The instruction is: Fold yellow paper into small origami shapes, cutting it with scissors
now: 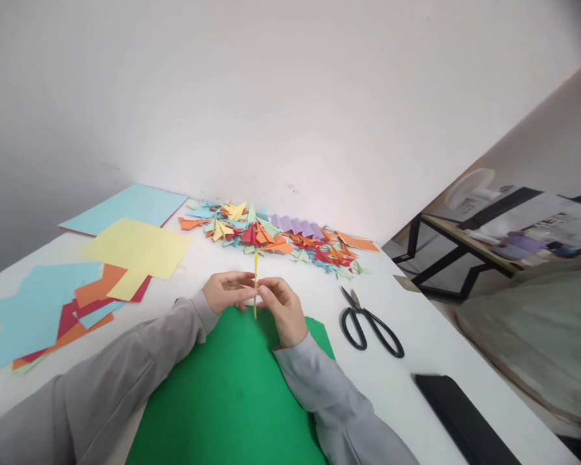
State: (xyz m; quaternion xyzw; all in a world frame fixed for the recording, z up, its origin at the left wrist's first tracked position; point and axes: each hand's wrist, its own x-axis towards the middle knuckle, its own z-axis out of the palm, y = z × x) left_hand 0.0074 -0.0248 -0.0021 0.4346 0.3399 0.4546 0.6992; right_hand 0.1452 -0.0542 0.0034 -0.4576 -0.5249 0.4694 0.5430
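Note:
Between the fingertips of both hands stands a thin, folded yellow piece of paper point(255, 266), seen nearly edge-on, so its full shape is hidden. My left hand point(228, 290) pinches it from the left, and my right hand point(285, 309) grips it from the right, thumb in front. Below the hands lies a large green sheet point(227, 387) on the white table. Just beyond them is a heap of small folded paper planes point(252, 232) in red, orange, yellow, blue and green.
Black-handled scissors point(368, 323) lie partly open on the right, near a black flat object point(462, 420). Loose coloured paper point(43, 297) and a yellow sheet point(138, 248) spread leftward. A pleated purple paper point(297, 226) rests by the wall. Another table point(458, 239) stands beyond the right edge.

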